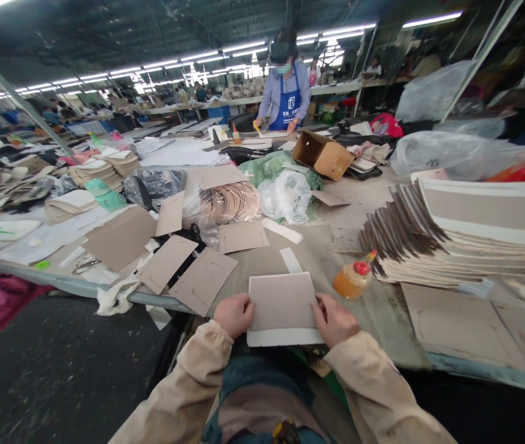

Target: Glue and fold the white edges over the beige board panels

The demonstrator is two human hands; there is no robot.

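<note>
Between my two hands is a grey-beige board panel point(283, 303) with white edging, wider along its near side. My left hand point(235, 315) is closed on its left edge, the thumb on top. At the opposite edge my right hand point(335, 320) grips it the same way. The panel lies over the table's near edge, in front of my body. A bottle of amber liquid point(353, 279) with a red cap and yellow nozzle leans beside my right hand. Just beyond the panel rests a white strip point(291, 260).
Bare grey boards point(204, 280) lie to the left. A tall stack of panels point(488, 228) stands on the right. Farther back are clear plastic bags point(286, 196), a wrapped bundle of curved pieces point(230, 202) and a cardboard box point(323, 154). A person in a blue apron point(290, 105) works opposite.
</note>
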